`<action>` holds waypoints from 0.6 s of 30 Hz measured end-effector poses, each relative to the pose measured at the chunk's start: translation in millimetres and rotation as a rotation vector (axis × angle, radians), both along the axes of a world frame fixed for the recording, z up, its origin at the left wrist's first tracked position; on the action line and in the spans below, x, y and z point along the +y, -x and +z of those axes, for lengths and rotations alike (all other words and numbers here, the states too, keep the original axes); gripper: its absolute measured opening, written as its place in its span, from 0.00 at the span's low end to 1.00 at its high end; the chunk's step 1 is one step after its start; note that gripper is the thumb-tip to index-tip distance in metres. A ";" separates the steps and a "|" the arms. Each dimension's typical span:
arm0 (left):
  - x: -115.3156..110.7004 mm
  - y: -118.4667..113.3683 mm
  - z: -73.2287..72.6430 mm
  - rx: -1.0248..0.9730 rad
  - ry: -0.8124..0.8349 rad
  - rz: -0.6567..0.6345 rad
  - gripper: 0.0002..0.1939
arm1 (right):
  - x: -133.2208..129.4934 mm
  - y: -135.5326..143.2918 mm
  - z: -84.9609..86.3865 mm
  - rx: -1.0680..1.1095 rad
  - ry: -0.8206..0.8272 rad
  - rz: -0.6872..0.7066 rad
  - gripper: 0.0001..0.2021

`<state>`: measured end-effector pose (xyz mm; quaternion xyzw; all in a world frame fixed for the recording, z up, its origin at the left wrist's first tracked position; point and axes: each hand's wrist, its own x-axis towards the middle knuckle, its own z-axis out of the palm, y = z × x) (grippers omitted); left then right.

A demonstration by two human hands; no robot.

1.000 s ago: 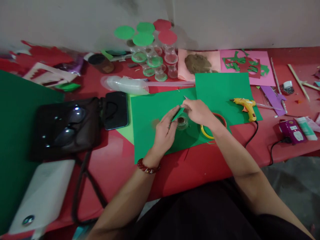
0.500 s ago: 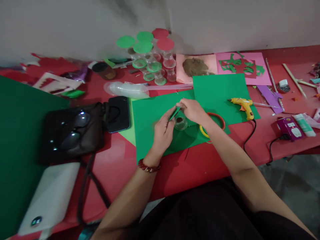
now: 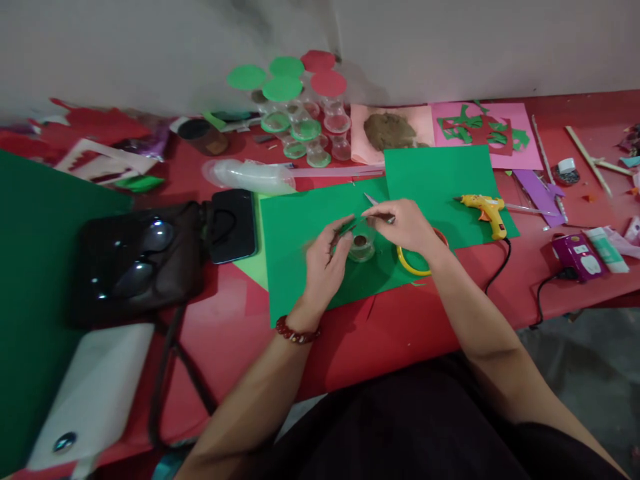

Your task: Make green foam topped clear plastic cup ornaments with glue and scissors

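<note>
My left hand (image 3: 325,263) pinches a small piece of green paper (image 3: 350,226), seen nearly edge-on. Close by on the right, my right hand (image 3: 404,228) has its thumb and fingertips together at the far end of that piece; what lies between them is too small to make out. Between my hands, a clear plastic cup (image 3: 362,252) with something dark inside stands on the green sheet (image 3: 300,230). Scissors with a yellow and red handle (image 3: 414,268) lie under my right hand and wrist, their blade tip poking out beyond my fingers.
Clear hourglass-shaped pieces with green and red discs (image 3: 283,88) stand by the wall. A yellow glue gun (image 3: 484,208) lies right, its cord hanging down. Left are a phone (image 3: 233,227), a dark bag (image 3: 185,267) with glasses, and a white power bank (image 3: 95,387). Brown soil (image 3: 387,131) sits behind.
My right hand has shifted slightly right and opened a small gap from my left hand, uncovering the scissors' tip. The green paper has tilted flatter in my left hand.
</note>
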<state>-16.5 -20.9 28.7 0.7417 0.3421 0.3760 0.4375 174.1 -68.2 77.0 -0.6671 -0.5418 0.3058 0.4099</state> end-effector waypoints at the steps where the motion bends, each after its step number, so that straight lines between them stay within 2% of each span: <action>1: -0.2 0.3 0.9 0.011 -0.005 0.011 0.23 | -1.0 0.1 1.8 -0.001 -0.002 0.014 0.07; 8: -0.1 -0.7 -3.3 0.008 -0.008 0.024 0.22 | 1.1 0.2 4.9 0.035 0.078 0.018 0.07; 13: 0.5 -2.3 -7.2 -0.008 -0.010 0.005 0.22 | -1.8 0.1 5.5 0.089 0.105 0.086 0.07; 18: 0.6 -3.6 -4.4 -0.017 -0.043 0.000 0.21 | -4.5 3.6 9.9 -0.097 0.078 0.125 0.07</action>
